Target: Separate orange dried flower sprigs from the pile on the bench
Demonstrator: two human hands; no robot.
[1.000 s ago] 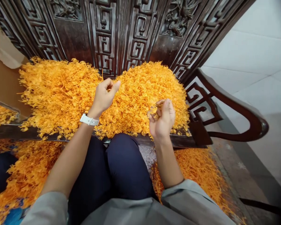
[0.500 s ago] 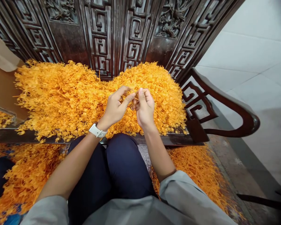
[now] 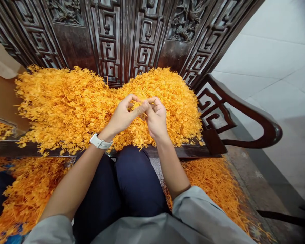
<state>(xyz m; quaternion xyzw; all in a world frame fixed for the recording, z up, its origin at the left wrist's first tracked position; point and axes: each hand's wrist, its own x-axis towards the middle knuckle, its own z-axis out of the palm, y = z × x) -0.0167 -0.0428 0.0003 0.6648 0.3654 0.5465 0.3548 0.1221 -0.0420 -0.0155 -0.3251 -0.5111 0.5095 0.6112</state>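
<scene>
A big heap of small orange plastic sprigs [image 3: 66, 105] covers the seat of a dark carved wooden bench [image 3: 213, 142]. Above the heap, my left hand [image 3: 122, 117], with a white watch on the wrist, and my right hand [image 3: 156, 117] meet fingertip to fingertip. Both pinch a small orange sprig piece [image 3: 141, 109] between thumbs and forefingers. Most of the piece is hidden by the fingers. My knees in dark trousers [image 3: 132, 183] sit just in front of the bench.
More orange sprigs lie on the floor at left [image 3: 22, 193] and at right [image 3: 213, 183]. The bench's carved back [image 3: 117, 37] rises behind the heap, its curved armrest [image 3: 244, 108] at right. A cardboard box [image 3: 2, 95] stands at far left. Pale floor tiles [image 3: 282, 67] lie beyond.
My hands, apart a second ago with the right holding a sprig low at right, came together over the heap. They now pinch the piece jointly, a little higher than half a second ago.
</scene>
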